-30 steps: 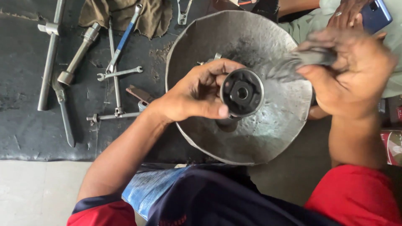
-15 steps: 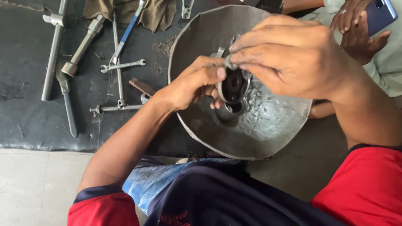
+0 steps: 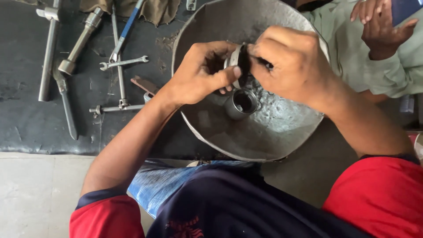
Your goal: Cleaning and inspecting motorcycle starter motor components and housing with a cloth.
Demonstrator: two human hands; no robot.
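My left hand (image 3: 200, 72) grips a round metal part with a black centre (image 3: 238, 61), held on edge above a wide grey metal pan (image 3: 282, 132). My right hand (image 3: 295, 64) is closed on a small dark brush (image 3: 264, 64) and presses it against the part's face. Most of the brush is hidden under my fingers. A short metal sleeve (image 3: 240, 103) stands upright in the pan just below the part.
A dark mat (image 3: 26, 119) on the left holds several tools: a long socket bar (image 3: 48, 53), a ratchet extension (image 3: 79, 42), an open-ended spanner (image 3: 123, 63) and a cloth (image 3: 154, 11). Another person's hand (image 3: 381, 26) holds a phone at top right. Pale floor lies in front.
The part was turned from face-up to on edge. My right hand, off to the right with the brush a second ago, came in over the part and now works at its face.
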